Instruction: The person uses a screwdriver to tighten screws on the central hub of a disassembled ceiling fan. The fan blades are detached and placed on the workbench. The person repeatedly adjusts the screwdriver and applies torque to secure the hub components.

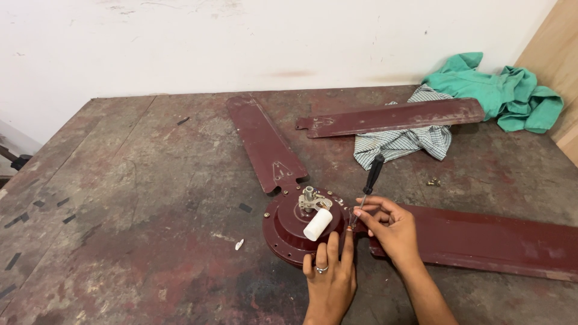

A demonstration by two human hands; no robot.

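1. Hands meet at the near edge of a round maroon fan motor housing (288, 232), which lies flat on a worn, stained workbench (138, 198)
2. The left hand (329, 278), a ring on one finger, rests against the housing's near rim with fingers stretched up and slack; it clasps nothing, only touching the metal
3. The right hand (392, 225) is pinched closed around the thin shaft of a black-handled screwdriver (368, 184), which leans up and away from the person with its tip down at the housing's right edge
4. The exact spot under the tip is hidden by fingers, so what it bears on cannot be told
5. A white cylinder (318, 224) lies tilted on top of the housing, just beside a pale metal hub (310, 200) at its centre
6. One maroon blade (481, 241) runs out to the right from under the right hand; whether it is fixed to the housing cannot be told
7. A second blade (264, 142) lies with its notched end just beside the housing's far rim, and a third blade (390, 118) lies apart, further back
8. The third blade rests across a striped cloth (402, 142), with a green cloth (500, 90) beyond it by the wall
9. A few small brass screws (433, 182) sit near the striped cloth
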